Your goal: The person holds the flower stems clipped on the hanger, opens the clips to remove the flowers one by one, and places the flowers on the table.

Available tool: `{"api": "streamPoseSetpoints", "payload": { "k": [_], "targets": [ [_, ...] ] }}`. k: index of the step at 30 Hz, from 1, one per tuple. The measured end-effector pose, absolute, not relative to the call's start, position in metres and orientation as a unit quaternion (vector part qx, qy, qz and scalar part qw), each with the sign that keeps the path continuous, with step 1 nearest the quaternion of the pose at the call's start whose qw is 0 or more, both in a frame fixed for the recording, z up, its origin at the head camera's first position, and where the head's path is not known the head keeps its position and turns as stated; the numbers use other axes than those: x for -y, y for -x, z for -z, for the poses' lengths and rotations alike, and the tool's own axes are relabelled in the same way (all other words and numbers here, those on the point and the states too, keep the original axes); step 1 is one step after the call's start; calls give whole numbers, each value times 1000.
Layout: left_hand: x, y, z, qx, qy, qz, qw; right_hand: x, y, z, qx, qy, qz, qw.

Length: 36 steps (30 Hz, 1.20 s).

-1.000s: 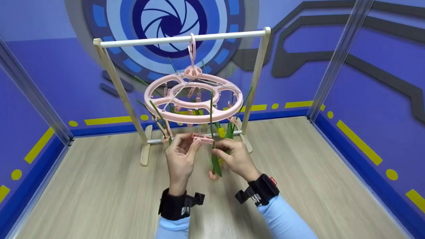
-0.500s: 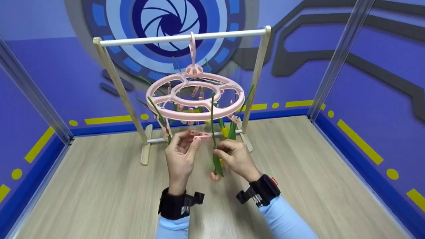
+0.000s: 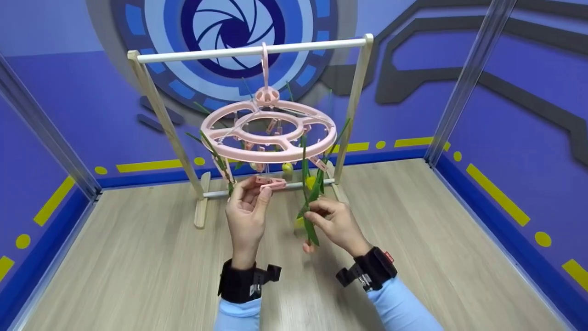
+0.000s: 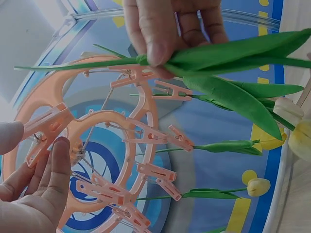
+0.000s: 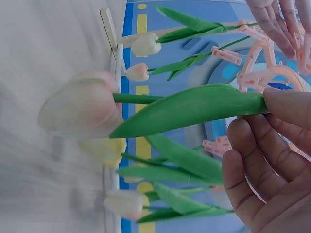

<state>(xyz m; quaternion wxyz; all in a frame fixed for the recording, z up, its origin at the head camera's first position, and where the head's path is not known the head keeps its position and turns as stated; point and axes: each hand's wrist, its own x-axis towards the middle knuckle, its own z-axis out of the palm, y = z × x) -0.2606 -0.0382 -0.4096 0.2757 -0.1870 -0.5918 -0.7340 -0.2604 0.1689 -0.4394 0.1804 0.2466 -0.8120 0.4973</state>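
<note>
Pinching a pink clothespin [image 3: 273, 184], the left hand [image 3: 245, 216] sits below the front rim of the round hanger [image 3: 266, 156], above the worktop [image 3: 161, 257], forward of its back edge. Rightward, the right hand [image 3: 339, 226] grips a pale tulip [image 5: 180, 111] near its leaf base, bloom downward. A swinging hanger could make the clip miss; crowding leaves might snag.

Left hand [image 3: 245, 214], right hand [image 3: 339, 224]: apparent pinches
</note>
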Motion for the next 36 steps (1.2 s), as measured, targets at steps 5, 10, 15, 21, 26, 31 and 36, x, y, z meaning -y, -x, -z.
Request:
{"api": "streamPoseSetpoints", "payload": {
  "k": [5,10,15,21,26,31,36],
  "targets": [
    [39,261,409,602,165,731,277,-183,253,443,818,-227,-493,189],
    [41,259,407,622,152,712,289,-199,244,446,822,-196,-496,200],
    [42,258,407,643,150,694,288,-216,239,451,821,-178,-498,217],
    [44,255,410,674,156,661,289,-229,234,459,820,-154,-502,227],
    [47,248,414,700,162,630,296,-238,227,461,822,-155,-499,226],
    [47,242,421,723,166,600,300,-250,223,462,822,-147,-493,244],
    [48,236,429,741,159,579,300,-260,222,459,821,-131,-499,245]
  ]
}}
